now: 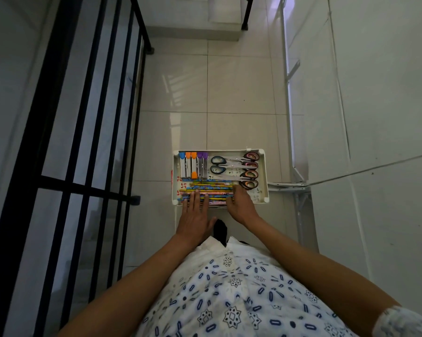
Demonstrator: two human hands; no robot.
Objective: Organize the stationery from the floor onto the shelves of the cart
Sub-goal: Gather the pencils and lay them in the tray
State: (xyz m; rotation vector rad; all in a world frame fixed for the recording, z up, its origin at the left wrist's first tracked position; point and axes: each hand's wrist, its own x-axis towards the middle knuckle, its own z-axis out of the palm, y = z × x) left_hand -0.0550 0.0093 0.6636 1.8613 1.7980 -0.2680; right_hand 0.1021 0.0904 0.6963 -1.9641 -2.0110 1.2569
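The white cart (263, 190) stands on the tiled floor straight below me, seen from above. Its top shelf holds a row of colourful pencils (212, 187) along the near side, several scissors (236, 169) at the back right, and clips with coloured caps (193, 165) at the back left. My left hand (195, 212) lies flat with straight fingers pressing on the left part of the pencils. My right hand (239, 203) rests at the pencils' right ends, fingers bent against them.
A black metal railing (88, 142) runs along the left, close to the cart. A white wall and a folded white rack (295, 181) stand to the right. Open tiled floor (217, 93) stretches beyond the cart toward a step.
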